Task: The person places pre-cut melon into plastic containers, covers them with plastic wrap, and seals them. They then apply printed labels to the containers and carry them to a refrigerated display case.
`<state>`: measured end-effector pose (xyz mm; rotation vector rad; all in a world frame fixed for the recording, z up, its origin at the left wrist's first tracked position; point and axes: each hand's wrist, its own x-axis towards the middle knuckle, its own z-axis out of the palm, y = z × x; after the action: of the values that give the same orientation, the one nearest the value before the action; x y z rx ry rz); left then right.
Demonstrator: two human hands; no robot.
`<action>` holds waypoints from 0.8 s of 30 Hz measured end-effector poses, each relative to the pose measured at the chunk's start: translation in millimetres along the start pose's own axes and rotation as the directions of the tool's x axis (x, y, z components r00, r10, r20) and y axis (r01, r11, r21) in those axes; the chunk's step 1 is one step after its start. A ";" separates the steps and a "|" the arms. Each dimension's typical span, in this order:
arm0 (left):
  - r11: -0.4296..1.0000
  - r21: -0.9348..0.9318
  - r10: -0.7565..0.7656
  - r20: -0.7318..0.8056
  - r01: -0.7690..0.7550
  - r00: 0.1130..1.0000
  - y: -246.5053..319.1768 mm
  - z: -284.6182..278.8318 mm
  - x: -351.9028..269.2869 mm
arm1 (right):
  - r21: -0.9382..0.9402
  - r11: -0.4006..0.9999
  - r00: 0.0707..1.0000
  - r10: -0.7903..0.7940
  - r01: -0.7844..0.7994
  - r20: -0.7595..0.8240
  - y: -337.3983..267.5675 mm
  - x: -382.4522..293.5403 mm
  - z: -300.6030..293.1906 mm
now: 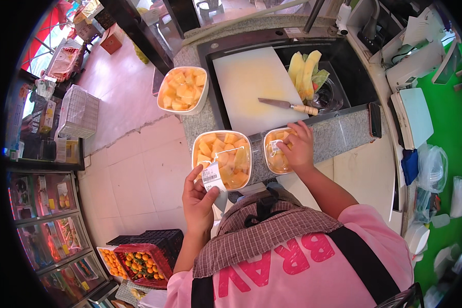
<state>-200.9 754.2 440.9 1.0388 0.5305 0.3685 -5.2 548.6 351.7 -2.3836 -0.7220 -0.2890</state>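
My left hand [199,200] pinches a strip of printed labels [211,178] on backing paper. The strip overlaps the near left corner of a large clear-lidded tub of orange melon chunks [227,154] at the counter's edge. To its right, my right hand [298,148] lies over a smaller lidded tub of melon [278,163], its thumb and a fingertip at a white label [276,145] on the lid. The other fingers reach past the tub's far right edge. Another full melon tub [183,90] sits farther back, at the counter's left end.
A kitchen knife [275,102] with a wooden handle lies on a white cutting board [250,77] across a dark sink [354,73]. Melon rinds [306,73] are piled beside the board. A phone [375,120] rests at right. Crates of oranges [142,265] stand at lower left.
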 end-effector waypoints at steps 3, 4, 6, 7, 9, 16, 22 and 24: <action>0.999 0.012 0.033 0.020 -0.033 0.999 4.2 -2.4 -1.4 | -0.008 1.000 0.999 0.016 -0.016 0.035 -6.9 5.1 -4.6; 0.997 0.052 0.063 0.027 -0.064 0.998 5.7 -2.7 -2.9 | -0.038 0.998 0.998 0.056 -0.056 0.003 -10.0 8.3 -7.7; 0.985 0.116 0.124 0.033 -0.127 0.992 7.6 -2.4 -6.0 | -0.077 0.990 0.991 0.115 -0.121 -0.072 -19.2 16.0 -17.0; 0.980 0.133 0.146 0.043 -0.151 0.988 7.8 -1.9 -7.2 | -0.010 0.996 0.994 0.084 -0.084 -0.066 -26.7 19.3 -22.5; 0.966 0.167 0.192 0.061 -0.199 0.980 6.6 0.0 -9.2 | 0.134 0.989 0.997 0.061 -0.056 -0.037 -45.1 24.0 -37.9; 0.931 0.322 0.160 0.065 -0.173 0.985 -14.7 6.7 -17.4 | 0.465 0.721 0.761 -0.633 0.513 0.143 -131.2 25.4 -49.3; 0.784 0.620 -0.005 -0.020 0.017 1.000 -34.0 -4.8 -40.4 | 0.517 0.587 0.576 -0.792 0.623 0.204 -135.7 18.8 -32.0; 0.751 0.657 0.068 0.007 -0.055 0.998 -40.9 -5.9 -49.6 | 0.562 0.584 0.535 -0.799 0.586 0.274 -132.3 14.6 -27.3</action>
<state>-243.0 713.3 414.2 1.7487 0.6639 0.2462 -68.3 624.6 445.0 -1.6217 -1.8345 0.1835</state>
